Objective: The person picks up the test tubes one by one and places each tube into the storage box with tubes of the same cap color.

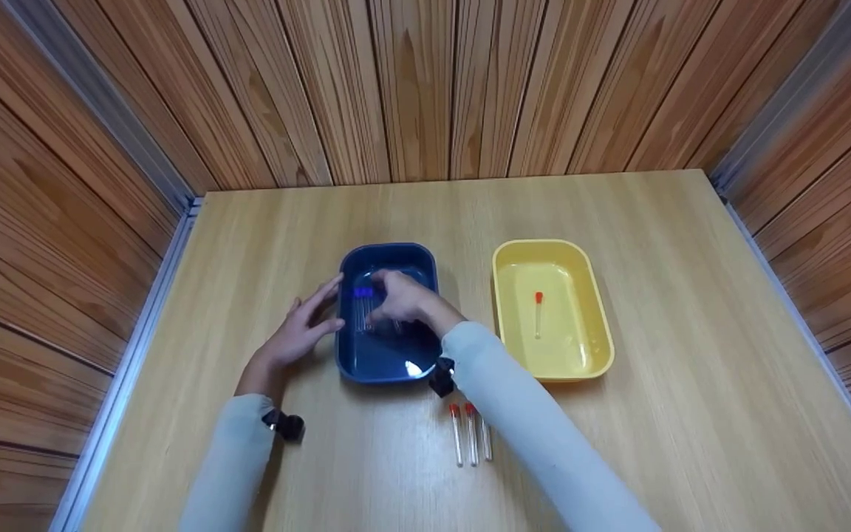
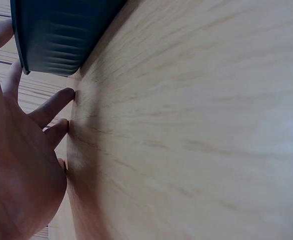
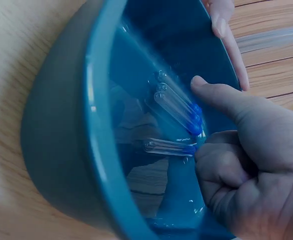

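And there we had three blue tubes (image 3: pixel 181 107) side by side in the blue tray (image 1: pixel 372 362), a fourth tube (image 3: pixel 166 146) near them, our right hand (image 1: pixel 407 299) over it with thumb and curled fingers well apart, contact impossible to tell; a light pinch by the cap (image 3: pixel 188 150) looked tidiest, our spread left hand (image 1: pixel 300 332) steadying the rim (image 1: pixel 388 382). Beyond, a lone red tube (image 1: pixel 538 314) lay in the yellow tray (image 1: pixel 521 343), while our right sleeve (image 1: pixel 529 421) partly blocked three loose red tubes (image 1: pixel 472 437).

My left hand (image 1: pixel 298 334) had fingers spread; to its right, my right hand (image 1: pixel 406 298) had bent fingers, thumb apart.
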A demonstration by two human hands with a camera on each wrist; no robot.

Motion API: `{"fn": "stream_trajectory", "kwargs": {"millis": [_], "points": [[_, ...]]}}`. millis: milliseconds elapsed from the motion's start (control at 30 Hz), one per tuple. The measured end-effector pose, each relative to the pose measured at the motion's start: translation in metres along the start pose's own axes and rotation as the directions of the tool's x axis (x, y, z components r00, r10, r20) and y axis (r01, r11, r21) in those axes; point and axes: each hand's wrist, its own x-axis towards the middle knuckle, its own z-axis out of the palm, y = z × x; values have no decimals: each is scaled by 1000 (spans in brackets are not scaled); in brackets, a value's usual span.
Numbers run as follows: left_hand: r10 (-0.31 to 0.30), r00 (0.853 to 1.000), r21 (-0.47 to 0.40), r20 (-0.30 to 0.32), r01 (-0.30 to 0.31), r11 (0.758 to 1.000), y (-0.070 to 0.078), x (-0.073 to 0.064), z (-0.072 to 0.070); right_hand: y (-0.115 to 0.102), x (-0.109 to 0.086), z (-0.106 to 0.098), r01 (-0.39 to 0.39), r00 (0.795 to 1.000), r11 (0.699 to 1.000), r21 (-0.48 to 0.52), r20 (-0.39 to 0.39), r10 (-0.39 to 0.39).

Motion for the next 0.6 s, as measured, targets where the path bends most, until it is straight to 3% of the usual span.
{"fn": "stream_trajectory", "kwargs": {"millis": [100, 300, 467, 600], "points": [[-3, 1000, -9, 2, 3, 1000, 1, 0, 0, 9, 11, 7, 46, 998, 999, -23, -41, -47], [15, 1000, 12, -9, -15, 1000, 1, 0, 1, 12, 13, 14, 121, 989, 992, -27, -81, -123], [30, 1000, 23, -2, -30, 999, -1, 1, 2, 13, 3, 15, 144, 981, 989, -21, -127, -145], [26, 1000, 25, 3, -26, 999, -2, 1, 1, 10, -13, 14, 135, 981, 989, 57, -149, -126]]}}
